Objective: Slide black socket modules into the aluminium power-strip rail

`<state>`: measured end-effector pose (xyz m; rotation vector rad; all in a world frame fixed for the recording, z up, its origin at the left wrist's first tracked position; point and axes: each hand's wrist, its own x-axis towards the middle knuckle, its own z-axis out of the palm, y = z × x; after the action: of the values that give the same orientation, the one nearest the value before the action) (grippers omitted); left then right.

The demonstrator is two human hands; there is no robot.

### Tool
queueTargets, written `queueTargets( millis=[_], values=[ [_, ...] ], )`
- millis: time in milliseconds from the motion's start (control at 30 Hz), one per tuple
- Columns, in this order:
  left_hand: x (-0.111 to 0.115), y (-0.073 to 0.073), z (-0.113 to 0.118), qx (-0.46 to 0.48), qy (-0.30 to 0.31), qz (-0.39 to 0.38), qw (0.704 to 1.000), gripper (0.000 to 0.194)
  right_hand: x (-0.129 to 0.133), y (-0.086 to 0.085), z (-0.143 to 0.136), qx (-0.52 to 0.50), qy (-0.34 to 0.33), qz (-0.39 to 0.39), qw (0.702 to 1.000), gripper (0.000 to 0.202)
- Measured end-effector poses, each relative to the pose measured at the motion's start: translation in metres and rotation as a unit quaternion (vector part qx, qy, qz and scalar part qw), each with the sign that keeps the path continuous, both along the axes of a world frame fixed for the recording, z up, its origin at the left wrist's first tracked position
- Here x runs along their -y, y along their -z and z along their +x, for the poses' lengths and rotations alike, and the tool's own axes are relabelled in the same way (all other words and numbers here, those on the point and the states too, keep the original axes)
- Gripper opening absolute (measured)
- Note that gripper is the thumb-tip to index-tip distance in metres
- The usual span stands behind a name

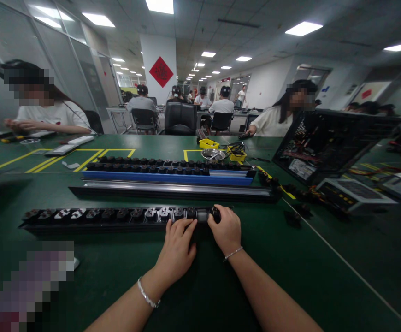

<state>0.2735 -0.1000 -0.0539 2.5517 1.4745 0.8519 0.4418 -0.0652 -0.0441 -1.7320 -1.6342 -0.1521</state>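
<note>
A long black power strip (117, 223) lies across the table before me, a row of black socket modules (109, 214) set in its channel. My left hand (178, 246) rests its outstretched fingertips on the strip's near edge, beside the rightmost modules of the row; it grips nothing. Towards the right end, my right hand (227, 228) is closed around a black socket module (216, 214), at the channel. A short bare stretch of channel (203, 216) shows between the two hands. The right fingers partly cover the module, so I cannot tell whether it is seated.
Behind lie a dark rail (173, 189) and a blue strip (166, 176) with sockets. Loose black modules (292, 217), a power supply (354, 196) and an open computer case (335, 143) are at right. Further back stand a metal dish (213, 155) and yellow bin (209, 144). Co-workers sit opposite.
</note>
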Motion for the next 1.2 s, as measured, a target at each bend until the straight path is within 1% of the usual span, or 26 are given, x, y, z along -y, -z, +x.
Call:
queueTargets(
  millis=[233, 433, 900, 1200],
  values=[
    [-0.001, 0.0, 0.0, 0.001, 0.003, -0.002, 1.0, 0.059, 0.0, 0.0, 0.004, 0.009, 0.013, 0.006, 1.0, 0.026],
    [0.0, -0.001, -0.001, 0.001, 0.004, -0.008, 1.0, 0.057, -0.001, 0.002, 0.007, 0.009, 0.022, 0.01, 1.0, 0.025],
    [0.0, -0.002, -0.001, -0.002, 0.003, -0.005, 1.0, 0.058, -0.001, 0.001, 0.015, -0.013, 0.035, 0.0, 0.999, 0.028],
    [0.0, -0.001, 0.0, -0.007, -0.003, 0.004, 1.0, 0.057, -0.002, 0.001, 0.017, -0.036, 0.033, -0.004, 0.999, 0.025]
  ],
)
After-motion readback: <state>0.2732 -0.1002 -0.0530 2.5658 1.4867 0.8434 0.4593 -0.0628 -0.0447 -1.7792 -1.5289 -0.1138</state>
